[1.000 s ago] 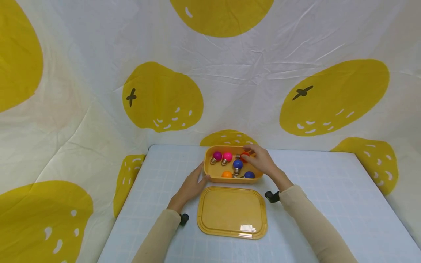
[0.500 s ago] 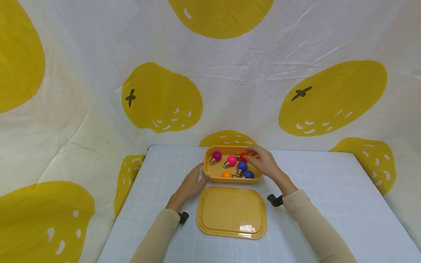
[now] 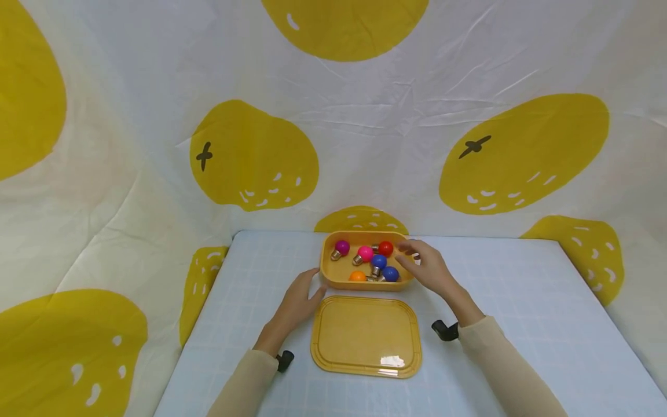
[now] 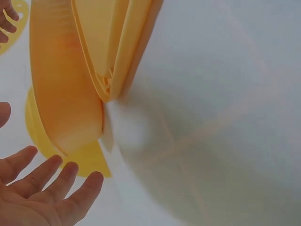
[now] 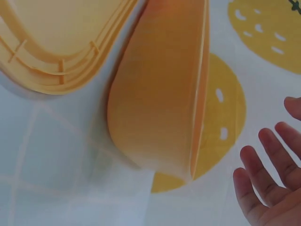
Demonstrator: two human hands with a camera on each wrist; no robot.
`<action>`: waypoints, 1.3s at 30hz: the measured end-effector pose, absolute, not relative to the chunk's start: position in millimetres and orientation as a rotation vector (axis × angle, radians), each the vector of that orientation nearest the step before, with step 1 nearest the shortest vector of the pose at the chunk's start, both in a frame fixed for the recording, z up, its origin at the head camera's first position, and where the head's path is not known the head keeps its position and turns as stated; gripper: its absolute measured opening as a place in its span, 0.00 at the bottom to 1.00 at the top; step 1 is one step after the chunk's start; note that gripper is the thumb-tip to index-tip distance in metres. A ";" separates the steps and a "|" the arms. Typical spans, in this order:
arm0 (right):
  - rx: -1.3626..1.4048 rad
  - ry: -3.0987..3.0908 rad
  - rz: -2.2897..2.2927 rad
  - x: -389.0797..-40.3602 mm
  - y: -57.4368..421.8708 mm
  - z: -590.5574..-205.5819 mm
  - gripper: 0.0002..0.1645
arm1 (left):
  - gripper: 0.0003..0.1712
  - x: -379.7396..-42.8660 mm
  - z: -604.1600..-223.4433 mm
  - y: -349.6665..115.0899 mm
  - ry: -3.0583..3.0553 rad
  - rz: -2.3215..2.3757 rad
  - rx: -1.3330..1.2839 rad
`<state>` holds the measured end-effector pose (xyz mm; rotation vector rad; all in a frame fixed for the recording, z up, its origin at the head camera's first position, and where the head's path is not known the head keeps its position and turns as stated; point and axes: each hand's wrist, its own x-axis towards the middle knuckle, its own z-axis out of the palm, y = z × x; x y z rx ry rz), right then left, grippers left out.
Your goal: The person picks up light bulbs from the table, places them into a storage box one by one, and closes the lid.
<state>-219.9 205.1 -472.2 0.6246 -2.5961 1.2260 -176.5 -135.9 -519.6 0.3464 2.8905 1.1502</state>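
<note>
A yellow-orange plastic box (image 3: 341, 284) holds several small colored light bulbs: a purple bulb (image 3: 342, 247), a pink bulb (image 3: 365, 253), a red bulb (image 3: 385, 248), an orange bulb (image 3: 358, 276) and two blue bulbs, one of them the upper blue bulb (image 3: 378, 262). Just off the box's left end is my left hand (image 3: 298, 301), fingers spread and nothing in them; the left wrist view shows these fingers (image 4: 61, 174) apart from the wall. At the right end, my right hand (image 3: 428, 269) hovers by the rim, fingers loosely bent and holding nothing.
In front of the box lies its matching lid (image 3: 366, 336), flat on the pale checked tablecloth (image 3: 521, 324). Behind the table hangs a white curtain (image 3: 375, 145) printed with yellow fruit. Black wrist cameras sit on both forearms.
My right hand has drawn back rightward from the red bulb toward the box's rim. The left hand has come away from the box's left end. Pink and blue bulbs have shifted inside.
</note>
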 end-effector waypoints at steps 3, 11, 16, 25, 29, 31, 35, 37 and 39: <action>0.618 -2.595 1.222 -212.9 209.3 -474.4 0.20 | 0.32 -168.5 -517.7 -135.1 2.905 1.150 0.367; 0.551 -2.608 1.204 -189.7 213.5 -482.4 0.21 | 0.32 -148.1 -512.2 -133.3 2.891 1.157 0.432; 0.528 -2.629 1.194 -172.2 217.6 -492.2 0.22 | 0.32 -137.7 -513.0 -135.6 2.904 1.148 0.488; 0.400 -2.723 1.197 -142.3 229.1 -512.3 0.21 | 0.30 -122.7 -517.8 -140.7 2.891 1.159 0.517; 0.369 -2.774 1.206 -131.5 232.1 -524.7 0.22 | 0.29 -119.4 -522.4 -142.9 2.864 1.155 0.480; 0.364 -2.797 1.217 -126.6 232.2 -529.1 0.22 | 0.29 -117.9 -524.5 -143.6 2.840 1.143 0.467; 0.375 -2.823 1.235 -118.2 231.1 -536.2 0.23 | 0.31 -115.2 -526.7 -144.3 2.788 1.119 0.451; 0.366 -2.833 1.246 -114.8 230.4 -538.7 0.23 | 0.31 -114.4 -526.6 -144.3 2.768 1.115 0.441; 0.348 -2.854 1.251 -111.8 229.4 -540.6 0.23 | 0.32 -114.0 -526.0 -144.4 2.746 1.121 0.423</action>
